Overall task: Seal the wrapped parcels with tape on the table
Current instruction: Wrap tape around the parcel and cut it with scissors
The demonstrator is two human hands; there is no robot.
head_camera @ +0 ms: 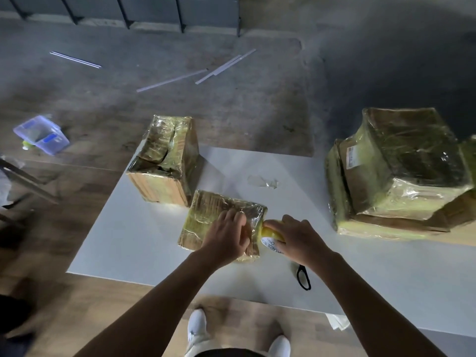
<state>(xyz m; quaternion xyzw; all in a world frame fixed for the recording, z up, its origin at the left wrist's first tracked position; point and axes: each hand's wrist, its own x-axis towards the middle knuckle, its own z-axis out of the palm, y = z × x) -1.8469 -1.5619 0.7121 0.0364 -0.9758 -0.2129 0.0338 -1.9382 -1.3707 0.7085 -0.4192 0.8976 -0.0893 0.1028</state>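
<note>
A small flat parcel [206, 217] wrapped in shiny film lies near the front of the white table [134, 228]. My left hand [228, 234] presses down on its right part, fingers bent over the top. My right hand [293, 238] grips a yellow tape roll [270, 234] with a white printed core, held against the parcel's right edge. A taller wrapped box [164, 161] stands behind the small parcel at the table's far left corner. A large wrapped parcel [396, 173] sits at the table's right side.
Black-handled scissors [304, 276] lie on the table under my right wrist. A scrap of clear film [262, 181] lies mid-table. On the floor are a clear plastic container [41, 134] at left and thin white strips [221, 67] farther back.
</note>
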